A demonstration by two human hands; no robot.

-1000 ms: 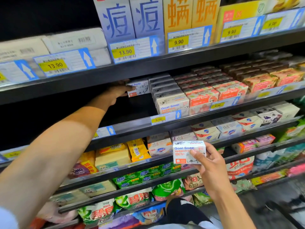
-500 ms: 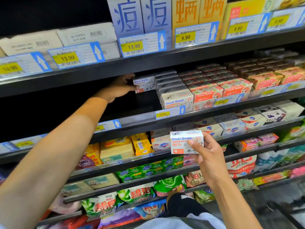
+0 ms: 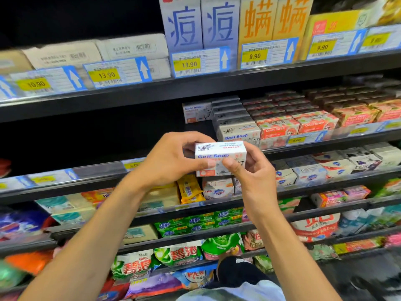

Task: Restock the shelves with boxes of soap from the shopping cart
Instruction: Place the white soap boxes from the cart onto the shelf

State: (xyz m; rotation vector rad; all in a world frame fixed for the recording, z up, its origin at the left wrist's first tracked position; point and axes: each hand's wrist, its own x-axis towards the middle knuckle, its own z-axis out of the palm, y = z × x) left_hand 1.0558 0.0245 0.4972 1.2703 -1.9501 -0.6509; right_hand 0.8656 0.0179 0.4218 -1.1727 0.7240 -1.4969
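Both hands hold one white Goat Soap box point(image 3: 220, 152) in front of the shelves. My left hand point(image 3: 171, 158) grips its left end, thumb on the front face. My right hand point(image 3: 251, 168) grips its right end, thumb next to the left thumb. On the middle shelf point(image 3: 152, 168) behind, a lone white Goat Soap box point(image 3: 196, 111) stands at the left of a row of white Goat Soap boxes point(image 3: 237, 124). The shopping cart is out of view.
Red Goat Soap boxes point(image 3: 299, 122) fill the shelf to the right. Dark bare shelf space lies left of the lone box. Tall boxes and price tags point(image 3: 200, 61) line the upper shelf. Soap bars and detergent bags point(image 3: 178, 255) fill the lower shelves.
My left hand let go of the box on the middle shelf and came down to the box in my right hand. My right hand raised that box higher.
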